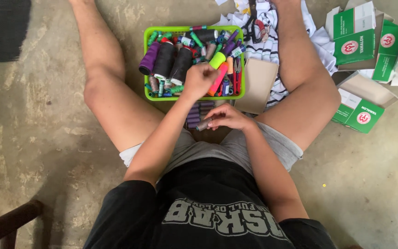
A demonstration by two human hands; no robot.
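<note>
A small grey-brown thread spool lies pinched in the right hand, whose grip is closed narrow around it, low between the person's thighs. Just left of that grip and touching the spool's end, a row of purple spools lies packed in an open cardboard box; its brown flap stands up just beyond and to the right of the grip. Above it, the left hand reaches into the green plastic basket, fingers curled shut among the spools; whether that grip holds one I cannot tell. Beside this grip sit a yellow-green spool and a pink one; farther left lie large dark cones and a purple cone. The basket's near edge almost meets the purple row. Past the right leg, well away from both grips, green-and-white cartons with round red marks lie scattered, some opened. Striped cloth lies behind the flap. To the left, bare concrete floor gives open room.
</note>
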